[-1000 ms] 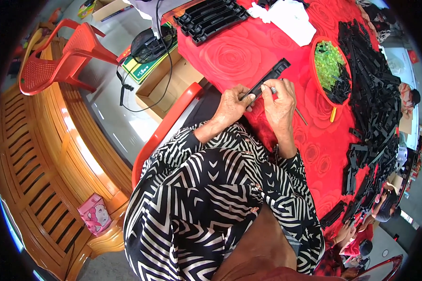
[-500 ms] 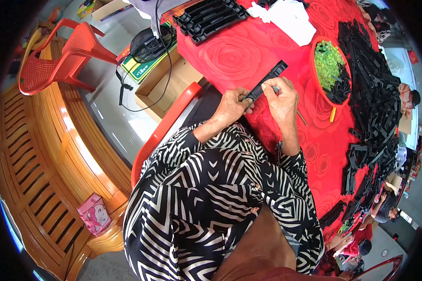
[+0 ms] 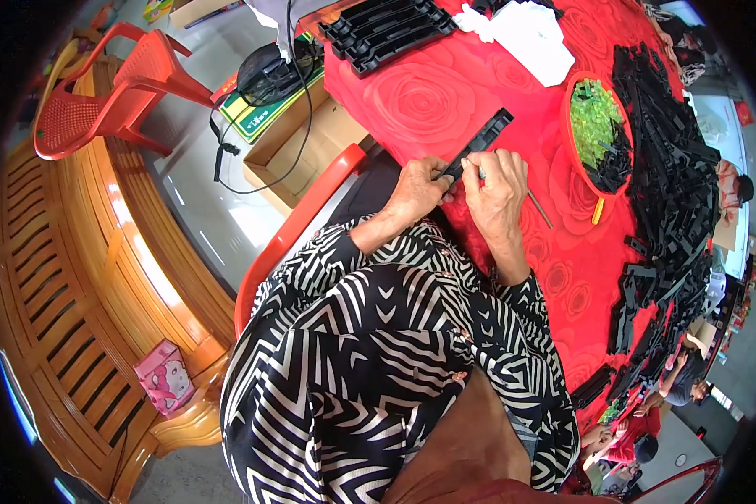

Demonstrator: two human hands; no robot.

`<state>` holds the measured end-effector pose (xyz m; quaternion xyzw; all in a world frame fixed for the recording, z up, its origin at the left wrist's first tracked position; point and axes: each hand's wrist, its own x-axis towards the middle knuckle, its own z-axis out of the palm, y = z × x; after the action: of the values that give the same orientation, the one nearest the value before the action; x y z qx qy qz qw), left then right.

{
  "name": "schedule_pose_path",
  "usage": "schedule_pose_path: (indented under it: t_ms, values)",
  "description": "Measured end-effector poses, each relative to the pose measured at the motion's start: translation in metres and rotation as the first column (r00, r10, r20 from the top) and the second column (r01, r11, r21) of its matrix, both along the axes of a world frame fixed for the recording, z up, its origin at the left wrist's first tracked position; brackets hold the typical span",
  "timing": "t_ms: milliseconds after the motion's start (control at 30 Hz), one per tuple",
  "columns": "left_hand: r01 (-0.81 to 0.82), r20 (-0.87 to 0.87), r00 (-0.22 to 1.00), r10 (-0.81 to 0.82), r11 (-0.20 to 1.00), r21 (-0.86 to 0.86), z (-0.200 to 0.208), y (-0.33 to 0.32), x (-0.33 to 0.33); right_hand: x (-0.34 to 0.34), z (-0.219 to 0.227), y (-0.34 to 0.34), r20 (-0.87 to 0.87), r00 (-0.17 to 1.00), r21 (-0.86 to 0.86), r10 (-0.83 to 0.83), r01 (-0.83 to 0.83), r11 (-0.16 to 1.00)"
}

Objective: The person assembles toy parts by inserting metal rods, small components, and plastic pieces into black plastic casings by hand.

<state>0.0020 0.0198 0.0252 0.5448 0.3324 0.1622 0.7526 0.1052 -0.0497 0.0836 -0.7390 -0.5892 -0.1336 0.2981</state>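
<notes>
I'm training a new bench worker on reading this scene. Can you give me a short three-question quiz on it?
1. Which hand grips the near end of the long black strip: the left or the right?
2. True or false: the orange bowl holds green pieces.
3. The heap of black parts lies where on the red cloth? A) beside the person's left elbow B) on the person's right side, beyond the bowl C) under the strip

Key
1. The left; the right hand works at the strip beside it, with a thin tool showing past it.
2. True.
3. B.
</notes>
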Motion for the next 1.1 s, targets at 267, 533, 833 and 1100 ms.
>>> schedule_pose_path:
  t_ms: [267,533,833,1100]
  values:
    - [-0.005,-0.042,0.999,0.006,0.999,0.043,0.007,0.003,-0.001,-0.01,-0.003,-0.001,0.168,0.986,0.016,-0.006,0.003,1.0]
    - [-0.118,-0.005,0.993,0.118,0.993,0.023,-0.01,0.005,0.001,-0.018,-0.003,-0.003,0.17,0.985,-0.026,0.01,-0.006,1.0]
    - [-0.131,-0.02,0.99,0.138,0.971,0.202,-0.011,0.003,0.001,-0.016,-0.007,-0.006,0.166,0.986,-0.057,-0.007,0.016,0.998]
    - [-0.105,0.06,0.994,0.095,0.974,0.202,-0.004,0.005,0.003,-0.015,-0.009,-0.005,0.132,0.991,0.055,0.011,-0.018,0.998]
